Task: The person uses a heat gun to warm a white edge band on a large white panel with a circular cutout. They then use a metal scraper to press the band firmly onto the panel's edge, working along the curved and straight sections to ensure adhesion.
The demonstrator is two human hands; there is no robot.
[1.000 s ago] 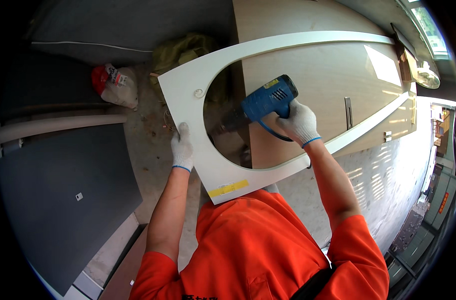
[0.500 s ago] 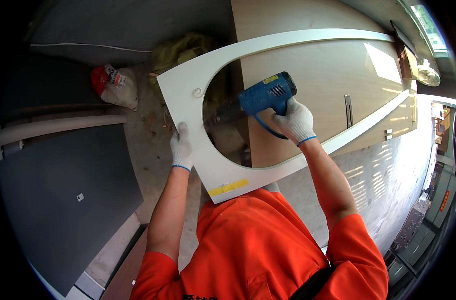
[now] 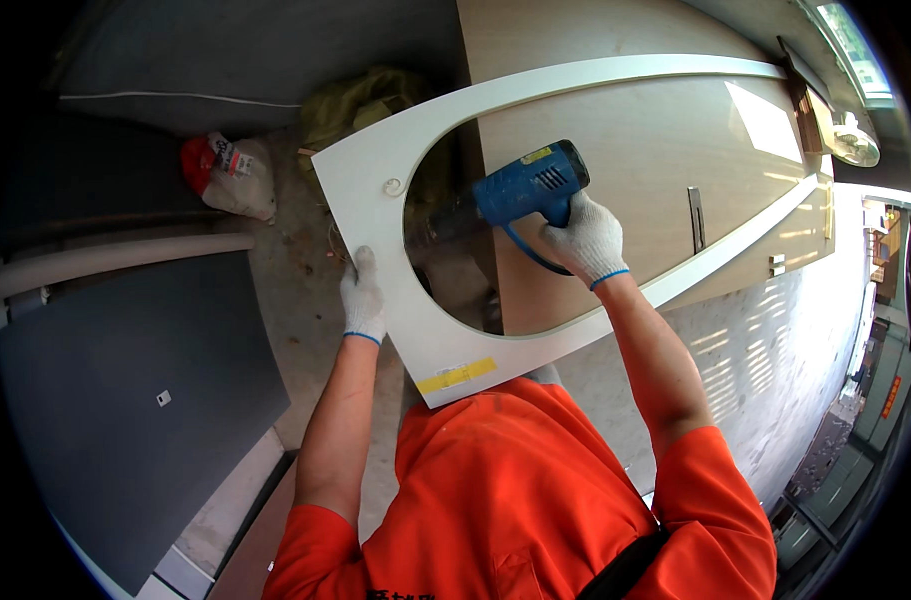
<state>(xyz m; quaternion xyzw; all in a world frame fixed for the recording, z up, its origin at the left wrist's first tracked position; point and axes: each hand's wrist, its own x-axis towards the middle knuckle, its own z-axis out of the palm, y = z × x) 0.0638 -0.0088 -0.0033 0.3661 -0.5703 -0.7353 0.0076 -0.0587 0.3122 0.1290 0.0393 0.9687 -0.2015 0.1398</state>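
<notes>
My right hand [image 3: 587,240], in a white knit glove with a blue cuff, is wrapped round the handle of a blue heat gun [image 3: 523,190]. Its dark nozzle points left, close to the inner edge of a large rounded cutout in a white panel [image 3: 405,290]. My gloved left hand [image 3: 363,292] grips this panel by its left edge, a thumb on the upper face and the fingers mostly hidden behind. A curled white strip [image 3: 392,186] lies on the panel near the cutout, and yellow tape [image 3: 456,374] is stuck at its near corner.
Beneath the panel's far part lies a wide pale wooden board [image 3: 615,130] with a dark metal strip [image 3: 696,220] on it. A dark grey board [image 3: 145,400] stands at left. A red and white bag [image 3: 237,178] and an olive sack [image 3: 347,105] sit behind. A lamp [image 3: 855,145] stands far right.
The heat gun and my right hand have shifted very slightly up and left. My left hand keeps its place on the panel's edge.
</notes>
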